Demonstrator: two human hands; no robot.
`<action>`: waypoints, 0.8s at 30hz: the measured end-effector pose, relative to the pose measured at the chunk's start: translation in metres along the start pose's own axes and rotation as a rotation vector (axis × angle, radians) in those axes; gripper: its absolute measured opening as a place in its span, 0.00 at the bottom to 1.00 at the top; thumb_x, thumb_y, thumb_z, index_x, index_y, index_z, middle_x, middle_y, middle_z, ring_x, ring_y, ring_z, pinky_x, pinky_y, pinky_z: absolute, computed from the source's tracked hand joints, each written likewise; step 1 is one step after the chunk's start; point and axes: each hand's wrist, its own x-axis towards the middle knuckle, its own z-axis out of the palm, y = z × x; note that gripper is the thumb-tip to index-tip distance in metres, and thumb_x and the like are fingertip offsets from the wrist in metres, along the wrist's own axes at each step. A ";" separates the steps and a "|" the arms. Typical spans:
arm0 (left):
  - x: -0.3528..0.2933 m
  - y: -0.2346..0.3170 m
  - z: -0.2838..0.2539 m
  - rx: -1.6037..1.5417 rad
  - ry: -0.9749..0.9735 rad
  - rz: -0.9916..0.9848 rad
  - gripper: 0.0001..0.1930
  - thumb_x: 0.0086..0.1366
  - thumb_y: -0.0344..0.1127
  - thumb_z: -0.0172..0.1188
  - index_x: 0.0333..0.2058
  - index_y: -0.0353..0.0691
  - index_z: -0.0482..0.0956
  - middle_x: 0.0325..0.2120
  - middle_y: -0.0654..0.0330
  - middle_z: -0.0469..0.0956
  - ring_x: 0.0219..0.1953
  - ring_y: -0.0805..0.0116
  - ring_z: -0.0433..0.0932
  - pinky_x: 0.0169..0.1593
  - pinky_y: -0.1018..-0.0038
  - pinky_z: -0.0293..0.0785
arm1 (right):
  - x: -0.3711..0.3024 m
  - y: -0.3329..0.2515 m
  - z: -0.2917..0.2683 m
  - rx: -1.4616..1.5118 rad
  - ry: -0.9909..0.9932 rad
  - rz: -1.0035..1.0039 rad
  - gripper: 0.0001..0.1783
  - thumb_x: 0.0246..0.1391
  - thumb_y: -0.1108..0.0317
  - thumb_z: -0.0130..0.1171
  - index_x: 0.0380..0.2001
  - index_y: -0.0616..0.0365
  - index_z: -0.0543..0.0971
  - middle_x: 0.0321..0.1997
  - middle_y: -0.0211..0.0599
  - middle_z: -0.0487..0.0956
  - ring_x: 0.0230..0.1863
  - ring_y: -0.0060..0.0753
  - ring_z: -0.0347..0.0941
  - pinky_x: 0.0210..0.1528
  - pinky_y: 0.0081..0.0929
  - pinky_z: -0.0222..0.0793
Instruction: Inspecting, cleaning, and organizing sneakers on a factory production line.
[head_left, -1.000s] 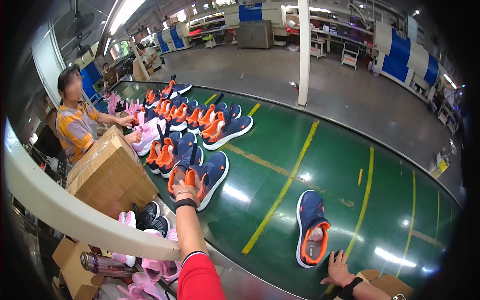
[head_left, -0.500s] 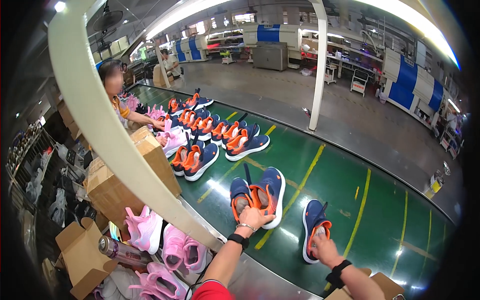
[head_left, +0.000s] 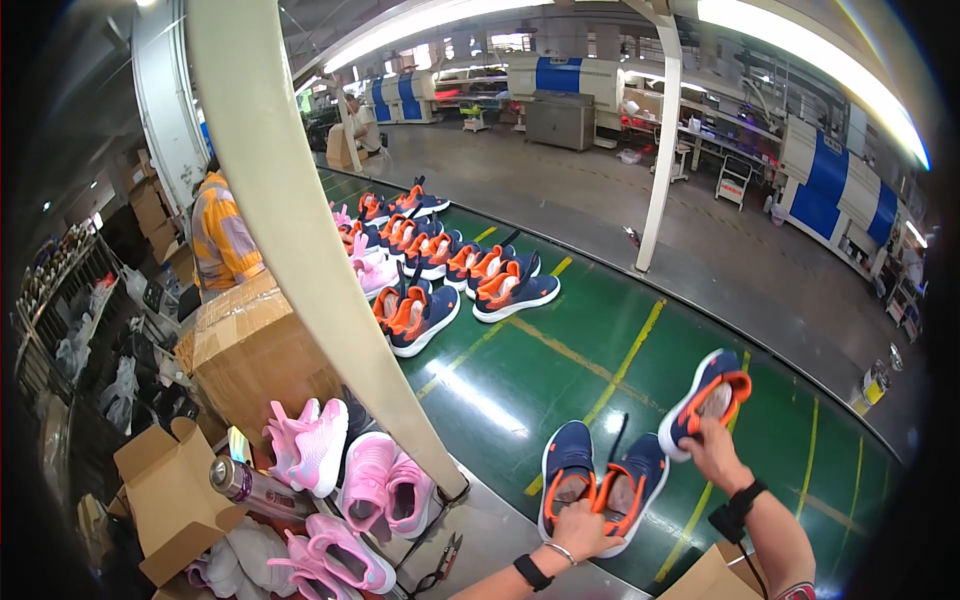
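On the green conveyor belt, my left hand (head_left: 585, 530) is closed over the adjoining heel collars of two navy sneakers with orange lining, a left one (head_left: 567, 455) and a right one (head_left: 640, 475). Paper stuffing shows inside both. My right hand (head_left: 716, 455) grips the heel of a third navy sneaker (head_left: 690, 400), which is tilted and seems raised off the belt. Its white sole faces left and its orange collar faces right. Black bands circle both my wrists.
Several navy-orange sneakers (head_left: 425, 322) stand in rows farther up the belt (head_left: 560, 365). Pink sneakers (head_left: 368, 478), snips (head_left: 440, 565) and a steel flask (head_left: 250, 485) lie left, near cartons (head_left: 262, 340). A cream post (head_left: 300, 240) rises beside the belt. Another open carton (head_left: 715, 575) sits near my right forearm.
My left hand has brought the pair nearer and to the right. The single sneaker in my right hand has moved up and right and tilted. The co-worker has moved behind the post.
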 end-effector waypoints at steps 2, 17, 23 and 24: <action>0.005 0.011 0.022 0.032 -0.041 0.060 0.30 0.43 0.64 0.62 0.22 0.36 0.81 0.27 0.49 0.72 0.35 0.53 0.73 0.38 0.64 0.70 | 0.036 -0.046 -0.005 -0.110 -0.005 -0.041 0.15 0.40 0.70 0.62 0.35 0.61 0.74 0.34 0.52 0.73 0.38 0.55 0.69 0.42 0.42 0.65; 0.024 0.028 0.094 0.220 -0.126 0.029 0.19 0.52 0.53 0.60 0.30 0.41 0.79 0.34 0.51 0.69 0.42 0.55 0.68 0.44 0.62 0.65 | -0.130 -0.071 0.004 0.043 -0.767 -0.528 0.24 0.48 0.60 0.59 0.47 0.59 0.68 0.46 0.49 0.67 0.47 0.50 0.67 0.47 0.41 0.67; 0.017 0.046 0.063 0.174 -0.154 0.053 0.27 0.41 0.58 0.67 0.30 0.40 0.80 0.35 0.52 0.68 0.42 0.55 0.68 0.45 0.63 0.64 | -0.192 -0.058 -0.022 -0.023 -0.845 -0.279 0.24 0.51 0.56 0.57 0.47 0.59 0.70 0.43 0.48 0.70 0.44 0.50 0.69 0.46 0.40 0.67; 0.015 0.047 0.062 0.165 -0.145 0.060 0.27 0.41 0.58 0.67 0.31 0.40 0.80 0.35 0.52 0.68 0.42 0.55 0.68 0.46 0.62 0.64 | -0.192 -0.058 -0.023 -0.038 -0.830 -0.279 0.23 0.51 0.56 0.57 0.47 0.59 0.70 0.43 0.49 0.70 0.44 0.50 0.69 0.46 0.40 0.67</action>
